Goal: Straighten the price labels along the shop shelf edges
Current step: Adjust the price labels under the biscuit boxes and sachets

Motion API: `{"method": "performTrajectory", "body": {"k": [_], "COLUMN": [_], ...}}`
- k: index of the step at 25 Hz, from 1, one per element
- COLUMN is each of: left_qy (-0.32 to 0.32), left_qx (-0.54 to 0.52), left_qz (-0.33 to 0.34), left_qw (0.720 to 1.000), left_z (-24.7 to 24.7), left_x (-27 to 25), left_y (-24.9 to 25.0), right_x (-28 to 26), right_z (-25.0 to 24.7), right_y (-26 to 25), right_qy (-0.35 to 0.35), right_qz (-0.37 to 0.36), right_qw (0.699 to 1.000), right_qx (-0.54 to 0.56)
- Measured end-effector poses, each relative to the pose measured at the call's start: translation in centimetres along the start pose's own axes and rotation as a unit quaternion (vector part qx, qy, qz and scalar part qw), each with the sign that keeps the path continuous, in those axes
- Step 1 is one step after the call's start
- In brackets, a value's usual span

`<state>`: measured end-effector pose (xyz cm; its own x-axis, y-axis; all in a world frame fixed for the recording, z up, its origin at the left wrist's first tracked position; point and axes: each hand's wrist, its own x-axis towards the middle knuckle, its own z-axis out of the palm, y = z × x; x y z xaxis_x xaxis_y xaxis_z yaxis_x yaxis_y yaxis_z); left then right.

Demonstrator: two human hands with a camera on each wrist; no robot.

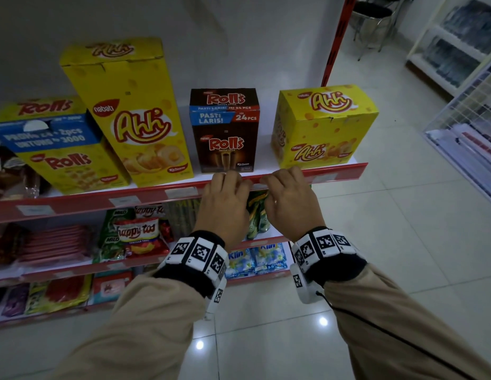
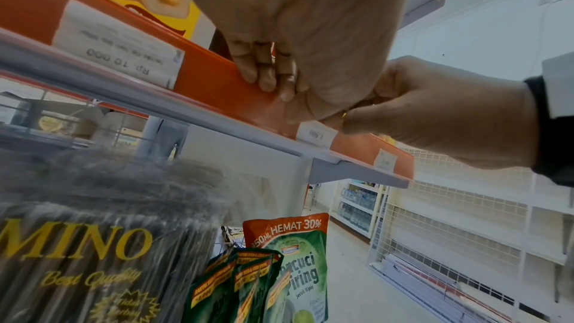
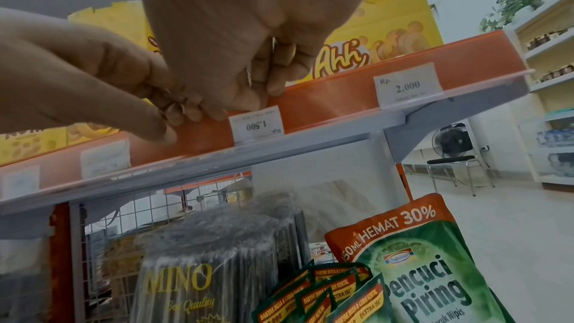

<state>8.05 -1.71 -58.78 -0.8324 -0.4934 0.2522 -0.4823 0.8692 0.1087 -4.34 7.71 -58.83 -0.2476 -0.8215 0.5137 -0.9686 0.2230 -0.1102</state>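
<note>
Both hands hook over the red shelf edge strip [image 1: 334, 171]. The upside-down 1.500 label [image 3: 256, 123] sits right at the right hand [image 3: 236, 46] fingertips, long side along the strip. The left hand [image 3: 77, 77] presses just beside, neither plainly pinching it.

Just above the two hands a brown box [image 1: 224, 130] reads "Rolls", "PASTI LARIS!" and "24 PCS", and to their right a yellow box [image 1: 319, 124] reads "nabati Ahh". Under the fingers an upside-down price label [image 3: 256, 125] says "Rp. 1.500", with another label [image 3: 407, 85] further right saying "Rp. 2.000". Below the hands a green pouch [image 3: 419, 267] reads "HEMAT 30%" and "Pencuci Piring", beside a dark pack [image 3: 198, 276] marked "MINO".
</note>
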Motion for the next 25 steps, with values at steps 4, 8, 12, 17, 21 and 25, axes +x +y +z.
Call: {"method": "performTrajectory", "body": {"k": [4, 8, 12, 17, 21, 25], "left_qy": [0.003, 0.015, 0.018, 0.023, 0.055, 0.071], "left_qx": [0.004, -0.012, -0.041, -0.068, -0.134, -0.187], "left_qz": [-0.002, 0.016, 0.026, 0.028, 0.015, -0.013], "left_qw": [1.000, 1.000, 0.999, 0.997, 0.989, 0.980], "left_z": [0.3, 0.4, 0.3, 0.1, 0.1, 0.0], "left_x": [0.1, 0.1, 0.2, 0.4, 0.5, 0.2], "left_y": [-0.1, -0.8, -1.2, -1.5, -2.0, -1.7], "right_x": [0.5, 0.6, 0.5, 1.2, 1.6, 1.9], "right_z": [0.3, 0.9, 1.1, 0.3, -0.8, -0.7], "right_y": [-0.4, -0.2, 0.3, 0.6, 1.1, -0.6], "right_qy": [0.018, 0.008, 0.015, -0.044, 0.007, 0.044], "right_qz": [-0.003, 0.034, 0.023, 0.077, 0.214, 0.313], "right_qw": [1.000, 0.999, 0.999, 0.991, 0.915, 0.780], "right_qx": [-0.014, 0.003, 0.022, 0.102, 0.341, 0.540]}}
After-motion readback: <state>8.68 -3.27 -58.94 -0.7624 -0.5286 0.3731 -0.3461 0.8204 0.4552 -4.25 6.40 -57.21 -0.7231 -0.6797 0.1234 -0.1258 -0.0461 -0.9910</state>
